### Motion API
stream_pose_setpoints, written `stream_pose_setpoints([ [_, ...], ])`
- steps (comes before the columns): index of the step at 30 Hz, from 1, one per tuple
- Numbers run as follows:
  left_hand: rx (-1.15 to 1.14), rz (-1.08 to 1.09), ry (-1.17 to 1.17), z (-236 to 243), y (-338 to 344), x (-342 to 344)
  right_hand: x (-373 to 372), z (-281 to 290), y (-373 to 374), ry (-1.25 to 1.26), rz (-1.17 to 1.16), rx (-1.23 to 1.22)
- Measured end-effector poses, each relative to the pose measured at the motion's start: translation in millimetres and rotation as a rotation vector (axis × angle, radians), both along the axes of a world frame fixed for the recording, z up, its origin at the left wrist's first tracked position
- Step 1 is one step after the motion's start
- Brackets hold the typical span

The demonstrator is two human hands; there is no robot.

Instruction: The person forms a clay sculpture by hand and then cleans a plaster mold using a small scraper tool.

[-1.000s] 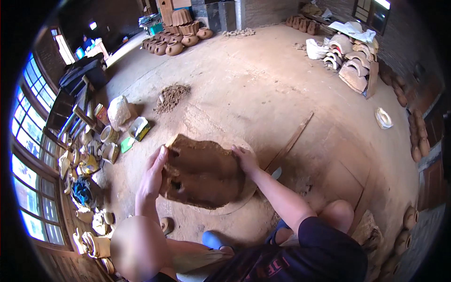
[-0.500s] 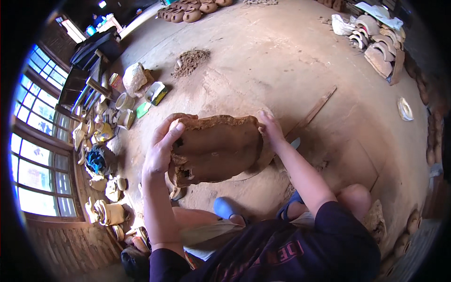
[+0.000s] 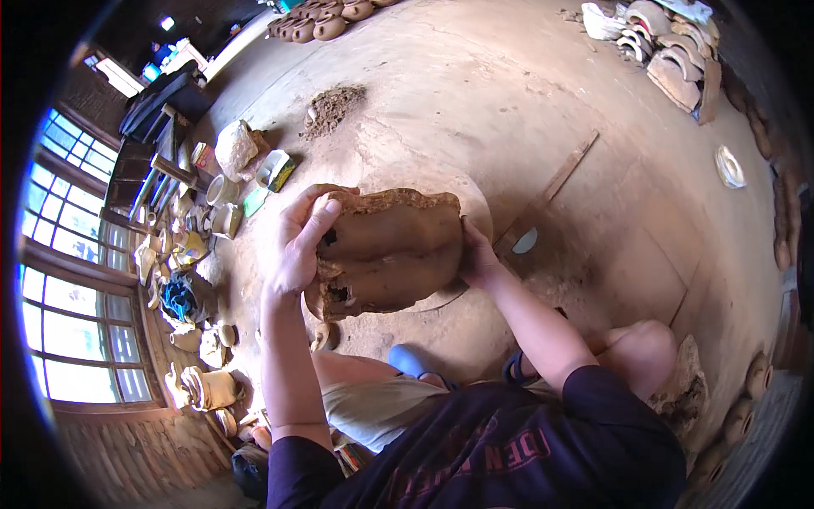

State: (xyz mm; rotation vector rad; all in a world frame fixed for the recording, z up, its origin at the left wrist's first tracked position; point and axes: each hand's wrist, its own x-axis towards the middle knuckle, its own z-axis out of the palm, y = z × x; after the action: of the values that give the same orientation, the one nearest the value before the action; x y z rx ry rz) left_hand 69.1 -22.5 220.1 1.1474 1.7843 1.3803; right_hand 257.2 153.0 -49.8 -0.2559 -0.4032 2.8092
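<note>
Dark short-sleeved shirt [image 3: 585, 450], pale shorts [image 3: 369, 410], blue slippers [image 3: 408, 360]

Pretty dusty tan floor [image 3: 483, 102] in here, with big dark-framed, many-paned windows [image 3: 75, 331] blazing white daylight along the left, a rough brown ribbed wall [image 3: 127, 450] right below them, some dark wooden furniture [image 3: 129, 180] nearby, and a shadowy grey ribbed wall [image 3: 778, 424] lower right.

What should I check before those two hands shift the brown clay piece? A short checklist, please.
1. Left hand gripping the clay piece: ok, thumb over its edge.
2. Right hand on the opposite side: ok, in contact; some fingers are hidden.
3. Clay piece unbroken: not ok, dark holes near its left end and a ragged rim.
4. Clay piece apart from the blue sandal: ok.
5. Underside sound: cannot tell, facing away.
</note>
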Motion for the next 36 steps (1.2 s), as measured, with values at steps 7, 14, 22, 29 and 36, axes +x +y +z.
stream_pose_setpoints([
  [7,0.048,-0.060,0.040,0.4,19.0,29.0,9.1,-17.3,0.8,0.077,-0.033,-0.043],
  [14,0.082,0.002,0.104,-0.7,15.5,39.6,14.1,-7.8,-0.2,0.046,-0.056,-0.030],
  [22,0.113,0.009,0.177,-7.9,11.2,33.3,20.6,-6.7,3.8,-0.014,-0.020,-0.057],
  [29,0.086,0.031,0.146,-9.5,13.3,25.7,21.9,2.3,2.1,-0.092,-0.058,-0.036],
  [36,0.081,0.014,0.134,-14.3,21.9,14.9,20.9,-5.1,10.1,-0.064,-0.094,0.019],
])
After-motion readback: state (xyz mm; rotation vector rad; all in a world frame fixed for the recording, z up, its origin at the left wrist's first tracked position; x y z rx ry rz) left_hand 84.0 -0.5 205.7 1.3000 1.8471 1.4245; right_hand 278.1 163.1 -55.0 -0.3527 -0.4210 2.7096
